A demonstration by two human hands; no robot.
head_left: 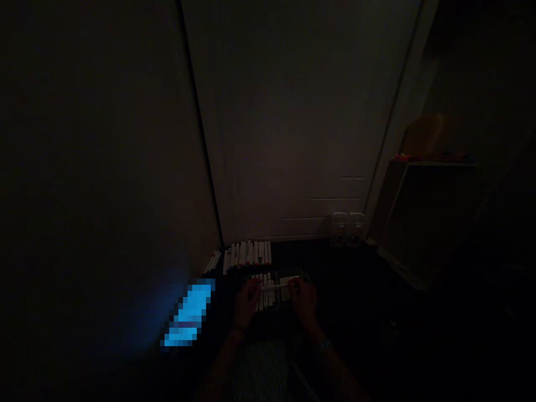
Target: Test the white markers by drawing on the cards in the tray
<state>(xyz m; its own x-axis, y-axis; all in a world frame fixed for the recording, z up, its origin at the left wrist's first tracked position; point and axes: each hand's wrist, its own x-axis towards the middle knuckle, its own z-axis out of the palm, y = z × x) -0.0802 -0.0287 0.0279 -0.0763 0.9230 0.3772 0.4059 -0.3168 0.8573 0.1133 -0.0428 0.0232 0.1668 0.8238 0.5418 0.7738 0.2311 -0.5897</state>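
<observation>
In dim light, my left hand (248, 297) and my right hand (305, 298) hold a thin white marker (274, 287) level between them, one at each end. Both hands have their fingers pinched. Below the marker sits a dark case (276, 307) with two compartments. Several white markers (264, 302) lie side by side in its left compartment, near my left hand. A pale flat piece (286, 292) shows in the right compartment, partly behind my right hand. The darkness hides fine detail of the fingertips.
Beyond the case, several white markers (248, 254) lie in a row along the wall. A few more markers (212, 261) lie left of them. Two clear containers (339, 230) stand back right, beside a tall box (435, 212). A bright blue blurred patch (190, 312) glows at left.
</observation>
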